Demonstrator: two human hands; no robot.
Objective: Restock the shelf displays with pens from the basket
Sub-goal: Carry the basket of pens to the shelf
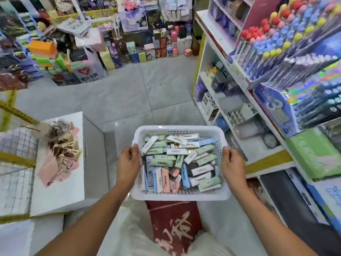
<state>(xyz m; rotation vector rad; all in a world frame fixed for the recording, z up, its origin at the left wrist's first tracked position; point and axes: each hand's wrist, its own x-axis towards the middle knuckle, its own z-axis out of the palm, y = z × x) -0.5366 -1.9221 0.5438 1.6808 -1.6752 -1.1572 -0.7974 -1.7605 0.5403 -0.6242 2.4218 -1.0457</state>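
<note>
White basket (180, 195) rims: left hand (127, 162) + right hand (232, 164).

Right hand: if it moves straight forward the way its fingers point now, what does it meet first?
Probably nothing near: the right hand grips the basket rim, pointing along it toward open floor; depth is unclear.

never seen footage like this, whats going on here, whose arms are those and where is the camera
There is no machine here. The one picture comes from a wide-angle camera worn on a person's head, looking forward and down, so the two bare arms are the wearer's own. The left hand and right hand grip opposite side rims of a white plastic basket filled with small pastel boxes, held above the shop's tiled floor. To the right stands a shelf unit with a display of colourful-topped pens. Stacked goods line the far wall.
</note>
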